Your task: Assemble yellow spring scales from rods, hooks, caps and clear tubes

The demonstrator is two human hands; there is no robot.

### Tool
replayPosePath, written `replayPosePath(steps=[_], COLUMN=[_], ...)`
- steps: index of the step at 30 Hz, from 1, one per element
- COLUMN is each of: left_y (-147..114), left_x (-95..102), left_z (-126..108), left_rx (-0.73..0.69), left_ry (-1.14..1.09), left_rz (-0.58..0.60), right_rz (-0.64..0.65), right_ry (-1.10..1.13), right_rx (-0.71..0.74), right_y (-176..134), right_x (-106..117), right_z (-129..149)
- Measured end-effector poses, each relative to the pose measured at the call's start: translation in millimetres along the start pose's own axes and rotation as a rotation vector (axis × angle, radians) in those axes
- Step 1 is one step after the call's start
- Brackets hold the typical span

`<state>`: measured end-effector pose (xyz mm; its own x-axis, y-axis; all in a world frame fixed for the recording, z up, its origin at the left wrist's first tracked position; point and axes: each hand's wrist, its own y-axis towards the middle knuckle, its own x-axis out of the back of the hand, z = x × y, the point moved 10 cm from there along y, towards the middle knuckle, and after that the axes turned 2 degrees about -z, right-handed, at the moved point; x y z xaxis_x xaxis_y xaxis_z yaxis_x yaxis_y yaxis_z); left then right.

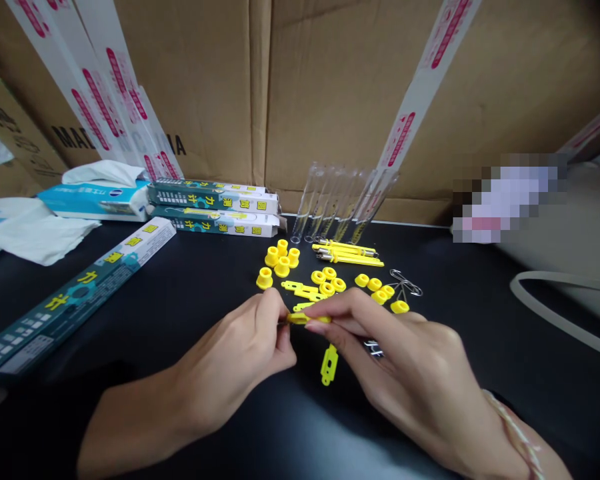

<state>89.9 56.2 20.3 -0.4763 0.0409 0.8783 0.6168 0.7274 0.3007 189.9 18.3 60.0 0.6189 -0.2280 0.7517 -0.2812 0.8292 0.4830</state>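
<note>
Between thumb and forefinger, my right hand (pixel 405 353) pinches a small flat yellow plastic piece (pixel 300 319). My left hand (pixel 245 333) is closed at the piece's left end; a thin dark bit shows at its fingertips, too small to name. Below the hands lies a yellow-green slotted plate (pixel 329 365). Similar slotted plates (pixel 300 289) sit just behind my fingers, beside several yellow rings (pixel 327 289). Flanged yellow caps (pixel 282 267) stand behind my left hand. Small yellow plugs (pixel 379 297), some with wire hooks (pixel 405 283), are beyond my right hand, which partly hides small metal parts (pixel 373 348).
Clear tubes (pixel 335 203) lean on a large cardboard box (pixel 320 87), with yellow rods and metal springs (pixel 347 253) before them. Printed narrow boxes (pixel 215 207) are stacked at back left; another box (pixel 80 293) lies nearer. Tissues (pixel 95 200) are far left, a grey strap (pixel 555 293) right.
</note>
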Motion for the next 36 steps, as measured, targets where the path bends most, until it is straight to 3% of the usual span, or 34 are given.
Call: replayPosePath(steps=[10, 16, 23, 27, 36], left_y=[0.9, -4.3, -7.5, -7.7, -5.5], left_x=[3.0, 9.5, 6.3, 5.8, 2.2], left_z=[0.1, -4.8, -1.0, 3.9, 8.8], left_rx=[0.009, -0.083, -0.042, -0.006, 0.074], left_ry=[-0.018, -0.004, -0.045, -0.074, -0.148], left_rz=[-0.026, -0.132, -0.108, -0.116, -0.045], right_rz=[0.024, -0.022, 0.031, 0.035, 0.052], right_ry=[0.191, 0.368, 0.628, 0.663, 0.402], right_rx=[-0.108, -0.316, -0.492, -0.465, -0.213], right_y=[1.2, 4.5, 1.8, 2.7, 4.0], right_x=[-3.8, -4.6, -19.1, -19.4, -5.3], right_z=[-9.0, -30.8, -49.9, -45.8, -13.1])
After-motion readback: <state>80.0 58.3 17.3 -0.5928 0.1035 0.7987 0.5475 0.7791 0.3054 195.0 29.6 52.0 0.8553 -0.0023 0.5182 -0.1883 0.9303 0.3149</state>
